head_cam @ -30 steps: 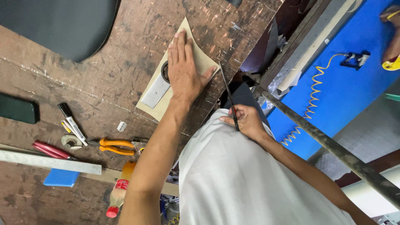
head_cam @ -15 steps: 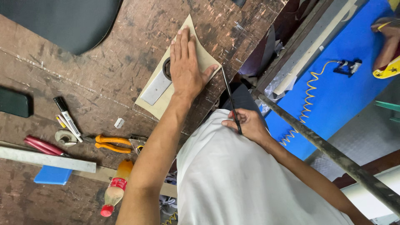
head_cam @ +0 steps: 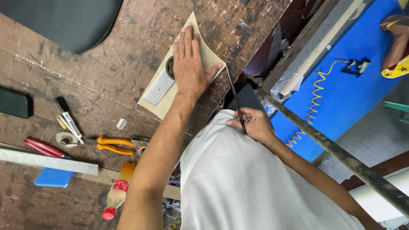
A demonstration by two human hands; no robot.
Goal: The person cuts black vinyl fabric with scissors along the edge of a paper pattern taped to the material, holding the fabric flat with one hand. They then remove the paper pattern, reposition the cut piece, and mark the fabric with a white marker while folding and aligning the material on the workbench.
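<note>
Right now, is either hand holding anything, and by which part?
The right hand grips a thin dark rod by its lower end. The left hand holds nothing; it presses flat on a tan sheet.

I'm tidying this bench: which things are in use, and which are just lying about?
In use: left hand flat on the tan sheet, metal piece beneath; right hand gripping a thin black rod.

Lying about: orange pliers, marker, plastic bottle, blue block.

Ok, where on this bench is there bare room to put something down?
Bare wood lies between the dark sheet and the tan piece under the left hand, and down toward the marker. The lower left is crowded: orange pliers, red tool, metal bar, bottle.
</note>
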